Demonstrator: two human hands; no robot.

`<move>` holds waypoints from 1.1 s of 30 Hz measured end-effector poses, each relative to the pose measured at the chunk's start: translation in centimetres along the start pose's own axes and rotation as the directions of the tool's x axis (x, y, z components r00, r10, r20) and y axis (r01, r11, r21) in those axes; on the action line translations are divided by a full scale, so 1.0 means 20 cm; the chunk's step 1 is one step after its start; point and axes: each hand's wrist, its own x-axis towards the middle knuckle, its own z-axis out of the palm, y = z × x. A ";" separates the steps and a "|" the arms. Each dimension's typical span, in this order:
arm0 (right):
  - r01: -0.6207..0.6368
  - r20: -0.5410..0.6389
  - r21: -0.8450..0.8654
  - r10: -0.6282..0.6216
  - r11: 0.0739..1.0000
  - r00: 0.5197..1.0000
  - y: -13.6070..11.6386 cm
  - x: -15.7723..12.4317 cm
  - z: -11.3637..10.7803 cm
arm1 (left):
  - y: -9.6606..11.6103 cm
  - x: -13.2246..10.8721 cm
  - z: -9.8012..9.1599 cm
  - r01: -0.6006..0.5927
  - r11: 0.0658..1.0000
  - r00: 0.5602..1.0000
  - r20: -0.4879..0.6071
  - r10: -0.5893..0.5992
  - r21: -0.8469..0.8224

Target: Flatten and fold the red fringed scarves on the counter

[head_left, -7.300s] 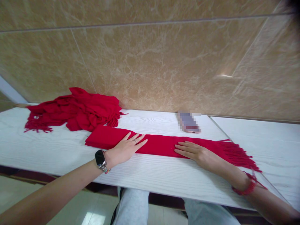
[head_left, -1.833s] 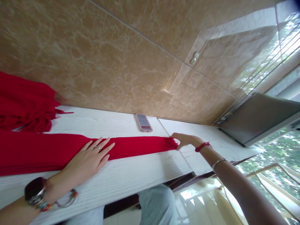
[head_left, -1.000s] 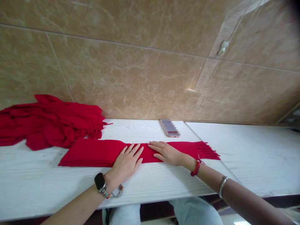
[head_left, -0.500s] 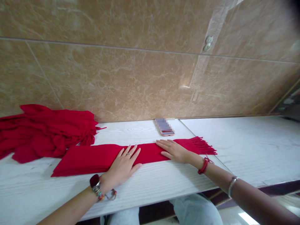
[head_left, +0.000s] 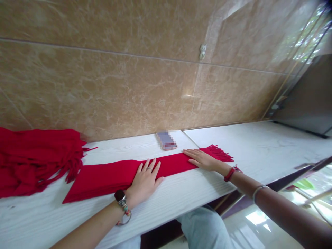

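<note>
Palms press flat on a folded red scarf, which lies as a long strip on the white table, running from 8 o'clock to 2 o'clock in front of the person. The left hand rests on the strip's middle. Its grip is loose, with fingers spread and closed on nothing, and its wrist sits off the cloth on the bare table, much as it did half a second back.

The right hand is what has moved. A second ago it lay just beside the left, fingertips nearly meeting. Now it sits well apart at 2 o'clock, its grip likewise flat and unclenched, fingertips pointing back toward the left hand and its heel just beside the fringe. The cloth between the two hands shows no ridge or wrinkle. The smoothing stroke therefore seems to have reached the strip's end, with only the fringe beyond it.

A pink phone lies just past the strip at 12 o'clock, near it and seemingly apart from it. A pile of red fringed scarves sits at 9 o'clock with its tassels close to the strip's folded end. I cannot tell whether they touch. Neither the phone nor the pile lies across the strip or between the hands.

Behind them a tan marble wall rises from the table's back edge. A dark panel stands far off at 2 o'clock.
</note>
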 end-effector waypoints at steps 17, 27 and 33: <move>0.281 -0.015 0.084 -0.280 0.956 0.960 -0.45 0.35 -0.04 | -0.77 -0.43 -0.23 0.055 0.994 0.989 0.144 -0.041 -0.093; 0.438 0.022 0.209 -0.452 0.874 0.892 -0.63 0.49 0.04 | -0.93 -0.61 -0.16 0.133 0.961 0.991 0.043 -0.126 -0.242; 0.442 -0.043 0.235 -0.445 0.866 0.894 -0.61 0.49 0.07 | -0.97 -0.53 -0.12 0.158 0.892 0.984 -0.012 -0.180 -0.423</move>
